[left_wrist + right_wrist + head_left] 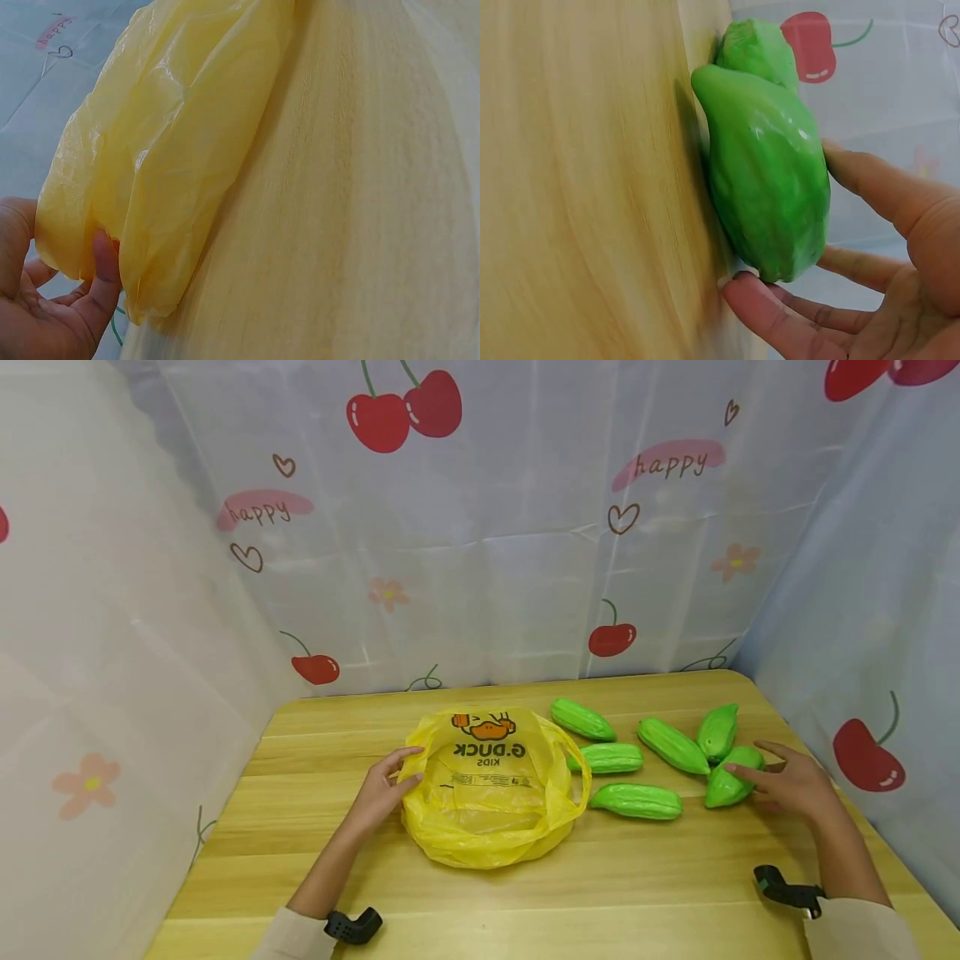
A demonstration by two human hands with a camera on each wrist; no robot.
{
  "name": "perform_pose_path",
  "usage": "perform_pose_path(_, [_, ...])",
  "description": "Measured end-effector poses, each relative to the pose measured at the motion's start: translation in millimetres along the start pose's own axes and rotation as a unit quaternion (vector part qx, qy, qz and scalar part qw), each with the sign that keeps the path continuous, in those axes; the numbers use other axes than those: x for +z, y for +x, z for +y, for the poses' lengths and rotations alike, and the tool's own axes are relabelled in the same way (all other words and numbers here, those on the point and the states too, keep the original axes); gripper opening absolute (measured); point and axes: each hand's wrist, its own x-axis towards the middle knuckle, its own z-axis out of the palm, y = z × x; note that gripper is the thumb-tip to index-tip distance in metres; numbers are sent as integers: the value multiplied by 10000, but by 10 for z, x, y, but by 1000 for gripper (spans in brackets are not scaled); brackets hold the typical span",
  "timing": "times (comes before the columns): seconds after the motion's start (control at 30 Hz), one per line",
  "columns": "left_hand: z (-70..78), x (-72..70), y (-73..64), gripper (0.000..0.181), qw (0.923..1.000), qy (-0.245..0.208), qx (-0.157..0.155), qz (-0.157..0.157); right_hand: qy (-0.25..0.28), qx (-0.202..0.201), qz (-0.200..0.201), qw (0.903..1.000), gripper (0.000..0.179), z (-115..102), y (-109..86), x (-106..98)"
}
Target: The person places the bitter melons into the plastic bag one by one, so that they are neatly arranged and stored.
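Note:
A yellow plastic bag (487,847) printed "G.DUCK KIDS" lies with its mouth open. My left hand (381,789) pinches its left rim between thumb and fingers; in the left wrist view the thumb (106,266) presses against the yellow film. Over on the right, my right hand (795,783) spreads loosely around a glossy, plump green gourd (769,180) with a pointed tip. Thumb and fingertips are right at its sides and blunt end, and it lies on the wooden table. Another plump gourd (717,732) sits just behind it, a longer one (673,745) beside it.
Between the bag and those gourds lie more long green gourds, one at the back (582,719), one in the middle (611,757) and one nearer the front (637,802). Cherry-printed curtains (480,543) enclose the table (570,910) at the back and both sides.

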Motion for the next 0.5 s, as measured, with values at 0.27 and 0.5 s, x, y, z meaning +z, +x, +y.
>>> perform_pose_path(0.27, [2,1,-12,46,10000,7,19,3,873,132,-142,9960,92,0,-5,18])
perform_pose_path(0.5, [-12,-1,-7,44,10000,-54,-12,-45,825,5,-98,9965,88,5,-4,7])
